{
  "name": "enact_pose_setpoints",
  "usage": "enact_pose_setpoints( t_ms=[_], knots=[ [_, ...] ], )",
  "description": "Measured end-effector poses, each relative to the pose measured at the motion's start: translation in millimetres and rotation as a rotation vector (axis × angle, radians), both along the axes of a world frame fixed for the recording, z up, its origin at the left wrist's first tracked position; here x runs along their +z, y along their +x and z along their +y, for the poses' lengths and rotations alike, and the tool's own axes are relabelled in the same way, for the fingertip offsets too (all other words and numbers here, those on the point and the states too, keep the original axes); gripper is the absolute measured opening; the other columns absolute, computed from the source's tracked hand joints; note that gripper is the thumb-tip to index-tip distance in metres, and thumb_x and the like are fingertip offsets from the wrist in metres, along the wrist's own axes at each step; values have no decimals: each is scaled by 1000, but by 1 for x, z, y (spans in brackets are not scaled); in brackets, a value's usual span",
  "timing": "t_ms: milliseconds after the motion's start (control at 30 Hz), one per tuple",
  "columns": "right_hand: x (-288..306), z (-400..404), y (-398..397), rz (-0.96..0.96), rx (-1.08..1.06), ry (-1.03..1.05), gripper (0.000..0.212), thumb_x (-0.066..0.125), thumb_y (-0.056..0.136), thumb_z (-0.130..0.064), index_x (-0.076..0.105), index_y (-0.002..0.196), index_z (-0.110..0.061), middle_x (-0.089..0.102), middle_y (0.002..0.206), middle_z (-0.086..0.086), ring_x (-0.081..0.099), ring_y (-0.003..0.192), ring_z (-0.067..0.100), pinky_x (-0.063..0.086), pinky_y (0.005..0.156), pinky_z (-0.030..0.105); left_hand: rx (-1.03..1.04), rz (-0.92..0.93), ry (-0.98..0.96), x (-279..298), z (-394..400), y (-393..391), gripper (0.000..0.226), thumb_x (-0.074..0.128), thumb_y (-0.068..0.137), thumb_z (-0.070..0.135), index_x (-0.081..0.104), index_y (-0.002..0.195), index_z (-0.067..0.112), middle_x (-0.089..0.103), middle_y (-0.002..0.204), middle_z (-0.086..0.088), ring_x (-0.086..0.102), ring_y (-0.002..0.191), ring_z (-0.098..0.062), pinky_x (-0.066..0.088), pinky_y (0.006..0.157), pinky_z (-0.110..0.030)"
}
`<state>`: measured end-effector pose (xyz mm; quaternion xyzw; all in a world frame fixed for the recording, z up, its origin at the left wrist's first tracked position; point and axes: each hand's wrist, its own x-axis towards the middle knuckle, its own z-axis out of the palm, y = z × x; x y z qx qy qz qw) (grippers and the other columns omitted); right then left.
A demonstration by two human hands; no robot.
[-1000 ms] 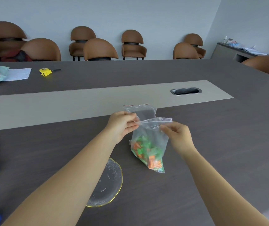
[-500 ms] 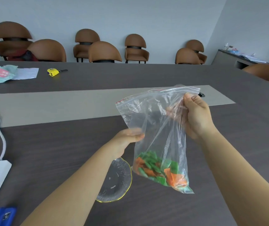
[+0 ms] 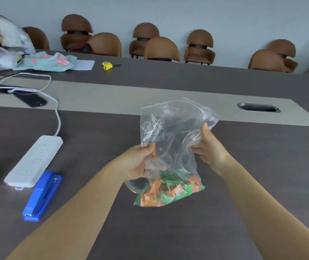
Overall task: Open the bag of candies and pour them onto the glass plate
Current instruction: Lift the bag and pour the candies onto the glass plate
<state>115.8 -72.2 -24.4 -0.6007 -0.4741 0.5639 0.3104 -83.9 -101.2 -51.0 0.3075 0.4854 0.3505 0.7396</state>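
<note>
Our left hand and right hand both grip the bag, candies sagging low. The glass plate sits mostly hidden beneath; tipping blind could scatter them across the bench.

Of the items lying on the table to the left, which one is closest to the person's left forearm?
The blue stapler; the white power strip and phone lie farther away.

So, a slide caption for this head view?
Both hands, left and right, hold the candy bag upright above the glass plate.
</note>
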Motion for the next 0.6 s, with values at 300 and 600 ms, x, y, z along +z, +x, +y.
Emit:
enact_pose_setpoints(
  t_ms=[300,600],
  knots=[
    [-62,-42,-11,-7,252,-167,43,66,76,-22,54,115,-10,57,114,10,58,97,24,51,86,37,261,-79,-58,-31,-33,-8,43,30,98,29,45,63,9,60,41,-5,73,60,-22,60,58,-32],
    [-104,-45,-31,-249,141,-100,35,60,78,1,56,113,6,62,95,12,61,89,28,53,87,40,293,287,-73,-69,-34,-18,26,55,89,20,61,107,2,64,112,-11,60,106,-23,38,103,-34]
  ],
)
